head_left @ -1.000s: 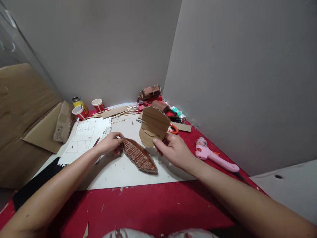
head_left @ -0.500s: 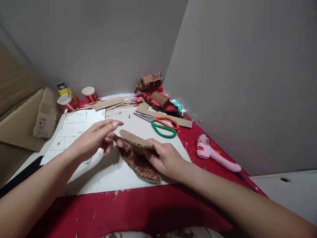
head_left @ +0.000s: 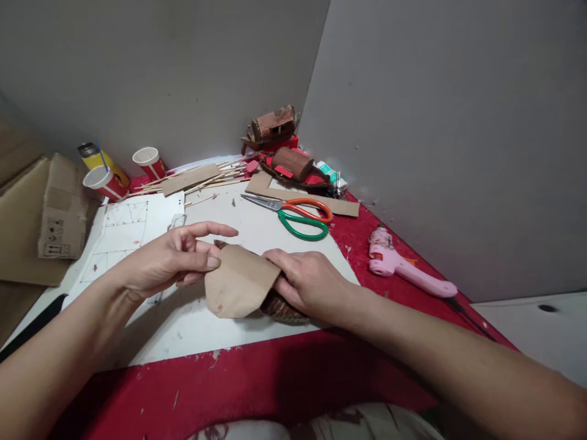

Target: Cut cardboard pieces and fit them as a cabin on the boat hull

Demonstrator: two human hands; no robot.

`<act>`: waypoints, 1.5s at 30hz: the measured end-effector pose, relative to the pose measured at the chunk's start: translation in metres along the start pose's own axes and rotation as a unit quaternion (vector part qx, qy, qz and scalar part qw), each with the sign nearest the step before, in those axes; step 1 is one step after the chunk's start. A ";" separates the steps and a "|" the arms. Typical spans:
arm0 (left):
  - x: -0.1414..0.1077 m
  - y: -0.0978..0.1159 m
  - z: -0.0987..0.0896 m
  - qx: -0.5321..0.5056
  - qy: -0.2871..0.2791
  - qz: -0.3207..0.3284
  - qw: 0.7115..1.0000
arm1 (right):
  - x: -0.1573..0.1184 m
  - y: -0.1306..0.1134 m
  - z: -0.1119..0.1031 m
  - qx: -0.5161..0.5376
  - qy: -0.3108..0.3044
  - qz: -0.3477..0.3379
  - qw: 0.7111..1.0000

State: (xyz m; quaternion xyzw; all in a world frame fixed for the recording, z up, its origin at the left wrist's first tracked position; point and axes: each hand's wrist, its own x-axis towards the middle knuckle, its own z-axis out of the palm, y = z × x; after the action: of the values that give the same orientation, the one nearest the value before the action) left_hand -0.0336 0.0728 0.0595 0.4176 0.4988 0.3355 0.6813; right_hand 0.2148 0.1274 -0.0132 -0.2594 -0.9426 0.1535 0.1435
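Note:
A tan piece of cardboard (head_left: 241,281) is held between my two hands, its broad flat face turned toward me. My left hand (head_left: 181,256) pinches its left edge between thumb and fingers, with the index finger stretched out above. At the other end, my right hand (head_left: 312,281) grips the cardboard's right edge. Behind and beneath it lies a brown, ribbed, boat-shaped cardboard piece (head_left: 284,308), mostly hidden by the cardboard and my right hand. It rests on the white board (head_left: 202,342).
Scissors (head_left: 293,214) with orange and green handles lie beyond my hands. A pink glue gun (head_left: 408,269) is at right. Brown model boats (head_left: 291,165) stand at the back near wooden sticks (head_left: 197,177), paper cups (head_left: 149,164) and a yellow bottle (head_left: 98,160). A cardboard box (head_left: 59,208) stands left.
The cardboard has turned from nearly edge-on to face me and covers more of the brown piece. My left hand has closed on its left edge. The view has shifted slightly.

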 end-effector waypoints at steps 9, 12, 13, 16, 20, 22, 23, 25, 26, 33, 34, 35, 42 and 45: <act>0.001 -0.001 0.003 0.078 -0.036 0.039 0.996 | 0.001 0.002 0.000 0.068 0.034 0.021 0.997; -0.002 0.002 0.008 0.108 -0.026 0.036 0.993 | 0.000 0.001 0.000 0.099 0.023 0.039 0.994; -0.003 0.002 0.010 0.115 -0.025 0.039 0.992 | 0.000 0.000 -0.001 0.115 0.011 0.048 0.992; -0.003 0.004 0.014 0.138 -0.006 0.058 0.989 | 0.001 -0.003 -0.003 0.142 -0.003 0.073 0.987; 0.002 -0.001 0.019 0.170 0.037 0.101 0.980 | 0.002 -0.003 -0.005 0.165 0.001 0.069 0.984; 0.006 -0.008 0.021 0.171 0.054 0.127 0.976 | 0.001 -0.003 -0.005 0.167 0.005 0.066 0.984; 0.007 -0.012 0.022 0.165 0.062 0.139 0.974 | 0.001 -0.003 -0.006 0.166 0.004 0.067 0.984; 0.009 -0.021 0.023 0.152 0.078 0.162 0.972 | 0.001 -0.003 -0.006 0.161 -0.001 0.071 0.984; 0.010 -0.025 0.023 0.148 0.085 0.168 0.971 | 0.002 -0.003 -0.006 0.156 -0.005 0.071 0.985; 0.004 -0.038 0.020 0.183 0.089 0.139 0.969 | 0.004 -0.004 -0.008 0.107 -0.030 0.061 0.992; 0.003 -0.037 0.019 0.191 0.089 0.137 0.968 | 0.003 -0.004 -0.008 0.103 -0.029 0.058 0.993; 0.002 -0.037 0.019 0.200 0.089 0.137 0.966 | 0.003 -0.004 -0.008 0.100 -0.027 0.054 0.993; -0.003 -0.035 0.028 0.339 0.092 0.155 0.923 | 0.000 -0.008 -0.005 0.092 -0.012 0.014 0.996; -0.002 -0.035 0.031 0.367 0.098 0.163 0.911 | -0.001 -0.009 -0.004 0.094 -0.013 0.017 0.995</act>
State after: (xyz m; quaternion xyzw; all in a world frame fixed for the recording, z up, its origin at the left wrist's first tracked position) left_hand -0.0027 0.0482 0.0333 0.6787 0.5760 0.2740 0.3640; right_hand 0.2129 0.1205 -0.0064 -0.2585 -0.9213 0.2472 0.1527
